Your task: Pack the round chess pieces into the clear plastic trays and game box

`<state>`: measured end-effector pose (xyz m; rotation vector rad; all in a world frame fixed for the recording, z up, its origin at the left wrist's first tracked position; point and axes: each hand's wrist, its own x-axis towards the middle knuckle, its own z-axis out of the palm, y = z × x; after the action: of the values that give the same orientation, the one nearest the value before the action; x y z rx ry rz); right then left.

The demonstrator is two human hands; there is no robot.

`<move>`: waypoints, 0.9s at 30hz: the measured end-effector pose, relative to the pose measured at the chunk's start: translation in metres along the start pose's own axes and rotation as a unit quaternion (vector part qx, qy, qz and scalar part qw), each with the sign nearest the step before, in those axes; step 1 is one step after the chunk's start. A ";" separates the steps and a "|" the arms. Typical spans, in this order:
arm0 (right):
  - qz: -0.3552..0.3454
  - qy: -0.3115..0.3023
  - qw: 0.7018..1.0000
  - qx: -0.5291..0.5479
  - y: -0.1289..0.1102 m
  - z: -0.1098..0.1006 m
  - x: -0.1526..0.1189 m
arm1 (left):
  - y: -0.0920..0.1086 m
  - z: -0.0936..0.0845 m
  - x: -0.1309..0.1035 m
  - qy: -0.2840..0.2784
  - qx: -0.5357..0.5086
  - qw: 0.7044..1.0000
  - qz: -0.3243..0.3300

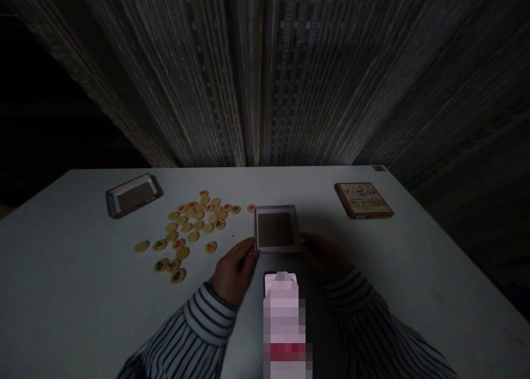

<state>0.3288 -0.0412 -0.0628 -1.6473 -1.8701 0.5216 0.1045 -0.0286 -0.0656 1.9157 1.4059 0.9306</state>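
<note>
Between my two hands is a small square box part (pixel 276 229) with pale raised walls and a brown inside, its open side facing me. My left hand (pixel 235 271) pinches its lower left corner between thumb and fingers. On the opposite side, my right hand (pixel 327 257) grips the lower right corner; its fingers are dark and partly in shadow. Many round wooden pieces (pixel 193 236) lie scattered to the left of the box, some showing red or black characters, others plain. One red-marked piece (pixel 250 208) lies by the box's upper left corner.
An open tray-like box (pixel 134 196) rests at the back left of the white table (pixel 103 302). At the back right lies a flat box with a printed cover (pixel 364 199). A lit phone (pixel 281 291), partly pixelated, is in front of me. Pleated curtains (pixel 256 75) hang behind.
</note>
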 end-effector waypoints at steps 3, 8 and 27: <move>0.001 0.004 1.000 -0.001 -0.001 0.000 -0.001 | 0.000 0.000 0.000 -0.006 0.011 1.000 0.013; -0.008 0.011 1.000 -0.022 0.002 0.003 -0.002 | -0.007 0.003 -0.001 0.010 0.035 0.998 0.057; -0.018 0.034 0.998 -0.055 0.002 0.003 -0.008 | -0.001 0.002 -0.004 0.027 0.100 0.987 0.124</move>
<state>0.3290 -0.0489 -0.0674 -1.6772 -1.9046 0.3472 0.1048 -0.0321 -0.0687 2.2706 1.3569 0.9934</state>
